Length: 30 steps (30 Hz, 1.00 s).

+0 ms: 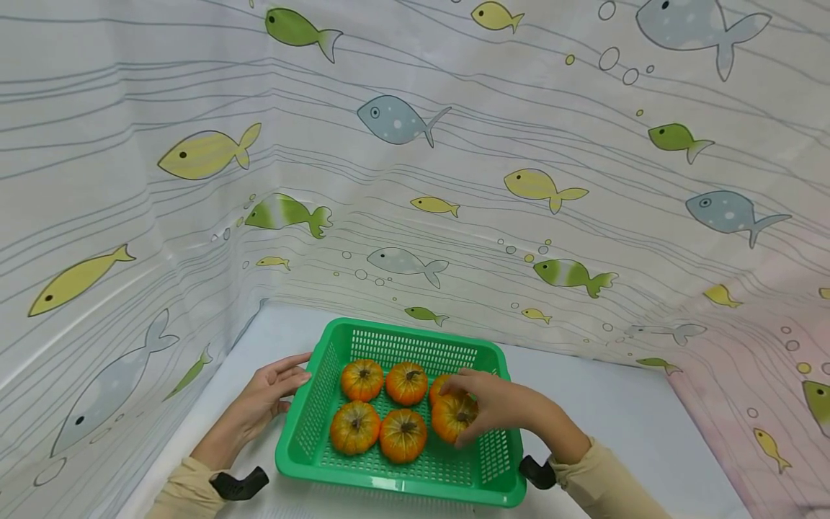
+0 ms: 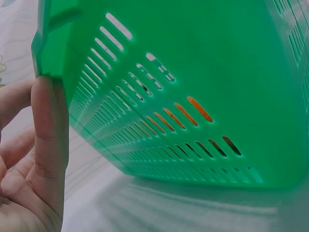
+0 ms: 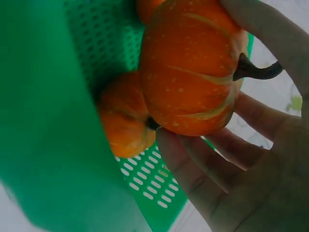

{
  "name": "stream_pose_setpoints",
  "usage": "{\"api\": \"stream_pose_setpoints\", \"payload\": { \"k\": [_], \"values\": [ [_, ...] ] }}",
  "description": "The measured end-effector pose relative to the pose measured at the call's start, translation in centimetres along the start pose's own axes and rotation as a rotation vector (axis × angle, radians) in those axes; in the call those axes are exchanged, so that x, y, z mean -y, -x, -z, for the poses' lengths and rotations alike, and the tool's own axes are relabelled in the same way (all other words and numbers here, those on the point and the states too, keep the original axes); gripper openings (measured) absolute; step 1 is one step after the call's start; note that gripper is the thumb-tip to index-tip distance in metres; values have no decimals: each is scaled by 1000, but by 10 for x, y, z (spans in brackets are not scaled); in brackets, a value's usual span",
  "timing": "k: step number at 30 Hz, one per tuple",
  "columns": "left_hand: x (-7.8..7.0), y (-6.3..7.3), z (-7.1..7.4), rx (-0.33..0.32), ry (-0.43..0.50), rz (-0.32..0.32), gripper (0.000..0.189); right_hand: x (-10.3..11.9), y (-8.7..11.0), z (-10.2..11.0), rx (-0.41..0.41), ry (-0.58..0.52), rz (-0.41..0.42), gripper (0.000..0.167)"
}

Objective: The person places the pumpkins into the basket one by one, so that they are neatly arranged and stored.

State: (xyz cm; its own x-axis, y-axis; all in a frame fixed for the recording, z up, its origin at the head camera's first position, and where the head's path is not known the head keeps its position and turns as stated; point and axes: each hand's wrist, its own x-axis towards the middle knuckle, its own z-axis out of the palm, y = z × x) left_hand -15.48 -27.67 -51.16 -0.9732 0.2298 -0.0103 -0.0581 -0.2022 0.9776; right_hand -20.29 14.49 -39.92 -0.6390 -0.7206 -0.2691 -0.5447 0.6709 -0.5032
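A green plastic basket (image 1: 415, 489) holds several small orange pumpkins, such as one (image 1: 354, 427) at the front left and another (image 1: 406, 383) in the back row. On its right side, my right hand (image 1: 502, 404) grips a pumpkin (image 3: 193, 67), thumb on one side and fingers on the other; its dark curved stem points toward the palm. That pumpkin overlaps another pumpkin (image 1: 437, 388) behind it. My left hand (image 1: 269, 393) is at the basket's left side, its fairly straight fingers (image 2: 47, 121) touching the rim from outside.
The basket stands on a white tabletop (image 1: 603, 418). Behind and at both sides hangs a sheet (image 1: 467, 231) printed with fish. Black bands with small dark devices (image 1: 240, 484) sit at both wrists.
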Motion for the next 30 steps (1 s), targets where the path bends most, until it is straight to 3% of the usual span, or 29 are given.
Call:
{"api": "stream_pose_setpoints", "payload": {
  "k": [6,15,22,30],
  "values": [
    [0,0,0,-22,-14,19,44,3,-8,-3,61,29,11,68],
    [-1,-1,-2,-30,-19,45,49,9,-20,-10,136,88,-36,63],
    [2,0,1,-30,-28,32,44,15,-34,-24,215,230,-90,64],
    [2,-1,3,-22,-30,22,49,18,-41,-30,255,258,-142,64]
  ]
}}
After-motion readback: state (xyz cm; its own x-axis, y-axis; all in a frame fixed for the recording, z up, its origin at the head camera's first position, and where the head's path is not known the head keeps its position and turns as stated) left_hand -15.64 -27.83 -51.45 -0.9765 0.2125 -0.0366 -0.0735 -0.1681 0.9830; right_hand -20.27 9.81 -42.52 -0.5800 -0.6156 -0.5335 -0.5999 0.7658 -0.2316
